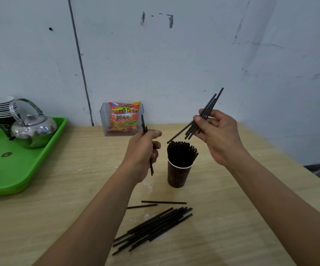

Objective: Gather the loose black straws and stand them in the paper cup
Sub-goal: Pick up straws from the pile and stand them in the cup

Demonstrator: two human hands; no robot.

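Note:
A dark paper cup (pixel 177 176) stands mid-table, packed with upright black straws (pixel 181 153). My right hand (pixel 220 137) is raised above and right of the cup, shut on a slanted bunch of several black straws (pixel 210 105) whose lower ends hang just over the cup. My left hand (pixel 142 152) is left of the cup, shut on two or three near-upright straws (pixel 143 123). A loose pile of black straws (pixel 153 229) lies on the table near me, with two single straws (pixel 164 202) just beyond it.
A green tray (pixel 15 175) at the left holds a steel kettle (pixel 32 129) and a stack of paper cups (pixel 0 108). A clear box (pixel 103 120) with a French fries snack pack (pixel 124 118) stands against the wall. The table's right edge (pixel 297 162) slants near my right forearm.

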